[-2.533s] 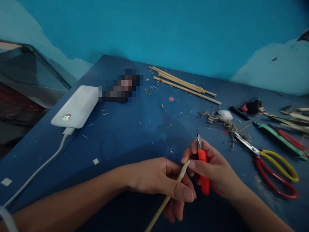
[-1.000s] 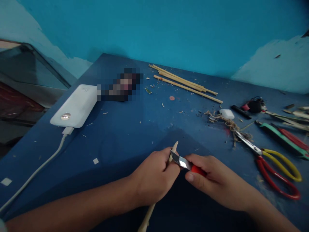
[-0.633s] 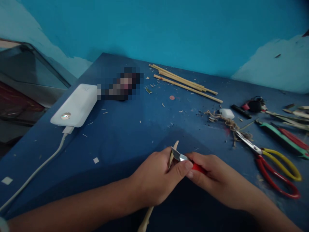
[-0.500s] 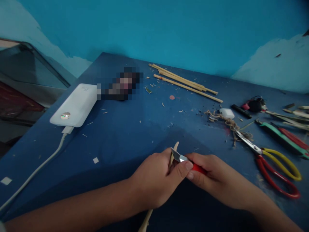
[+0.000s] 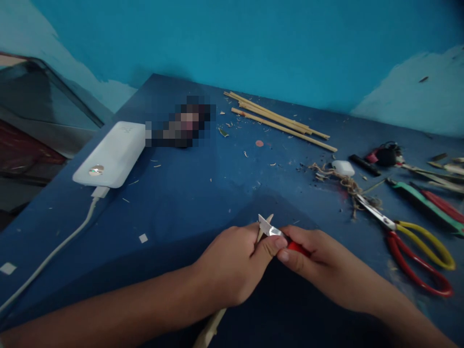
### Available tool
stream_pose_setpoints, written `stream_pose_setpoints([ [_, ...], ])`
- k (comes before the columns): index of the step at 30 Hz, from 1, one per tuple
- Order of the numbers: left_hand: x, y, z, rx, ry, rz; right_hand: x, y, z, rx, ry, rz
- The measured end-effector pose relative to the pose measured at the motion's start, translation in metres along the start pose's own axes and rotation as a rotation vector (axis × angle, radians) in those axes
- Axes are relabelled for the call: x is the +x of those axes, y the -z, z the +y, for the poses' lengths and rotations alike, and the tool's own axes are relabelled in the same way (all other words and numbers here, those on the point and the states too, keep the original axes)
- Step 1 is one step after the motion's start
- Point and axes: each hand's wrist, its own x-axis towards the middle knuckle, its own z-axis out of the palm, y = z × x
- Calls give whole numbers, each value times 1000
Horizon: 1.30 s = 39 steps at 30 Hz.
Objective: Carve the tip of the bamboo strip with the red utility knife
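Note:
My left hand (image 5: 234,263) is closed round a pale wooden stick (image 5: 211,329). The stick's narrow tip pokes out above my fingers, and its thicker lower part shows beneath my wrist. In my right hand (image 5: 315,256) is a red-handled utility knife (image 5: 272,232), fingers wrapped about the handle. Its blade lies across the stick near the tip, pointing up and left. My left thumb presses against the knife where blade and handle meet. The part of the stick inside my left fist is hidden.
Scissors (image 5: 393,224) with yellow and red handles lie at right, beside tangled twine (image 5: 350,186), a white case (image 5: 343,168) and a green-handled tool (image 5: 424,203). Thin sticks (image 5: 282,126) lie at the back. A white power bank (image 5: 112,154) with a cable sits left, near a pixelated object.
The knife blade has tilted slightly and shifted a little along the stick tip. The lower end of the stick has swung left. Both hands keep their grip.

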Motion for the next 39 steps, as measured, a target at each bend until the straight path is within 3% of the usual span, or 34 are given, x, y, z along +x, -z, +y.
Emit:
stream_pose_setpoints([
  [5,0,-2,-1,18,32,33,-1,-8,-1,-23,-110,82],
  [11,0,1,0,-8,6,55,-4,-11,-6,-17,-111,98],
  [24,2,2,2,-59,72,97,0,-25,-9,-206,-215,280],
  [32,2,2,0,-92,97,114,2,-28,-8,-221,-211,302],
  [39,2,-7,-11,-269,103,125,5,-28,-8,-141,-189,333],
])
